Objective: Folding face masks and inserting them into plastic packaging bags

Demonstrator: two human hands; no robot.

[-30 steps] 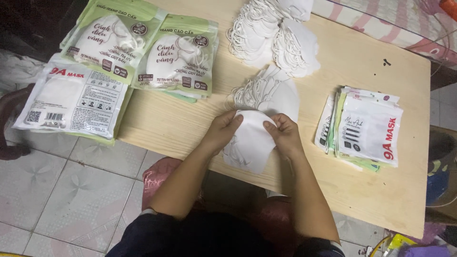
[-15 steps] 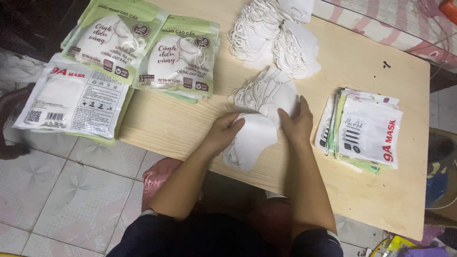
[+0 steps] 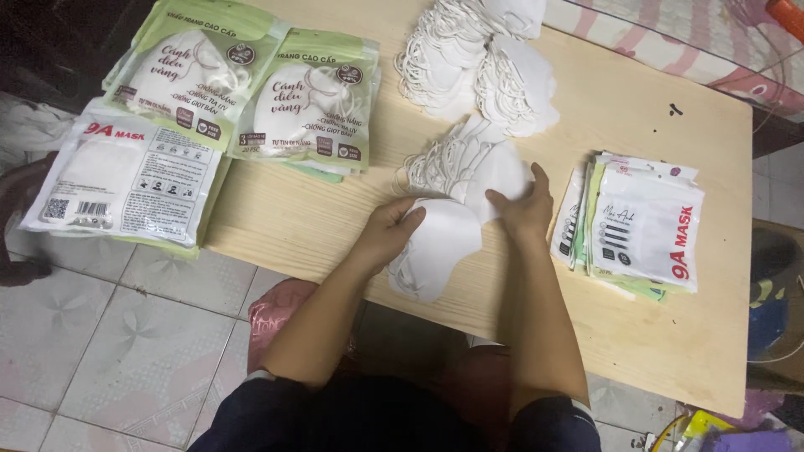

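Observation:
My left hand (image 3: 392, 230) grips the left edge of a small stack of white folded face masks (image 3: 437, 248) lying at the near edge of the wooden table (image 3: 636, 109). My right hand (image 3: 521, 206) rests flat, fingers spread, on a fanned pile of white masks (image 3: 469, 163) just behind that stack. More loose white masks (image 3: 486, 67) are heaped at the far side of the table.
Green and white mask packets (image 3: 310, 105) lie at the table's left end, with another white packet (image 3: 126, 180) overhanging the edge. A stack of flat empty packets (image 3: 641, 226) sits to the right. Tiled floor (image 3: 109, 351) is below left; a pink stool (image 3: 280, 314) is under me.
My right hand has left the near stack and moved up and right onto the fanned pile behind it. My left hand stays on the near stack.

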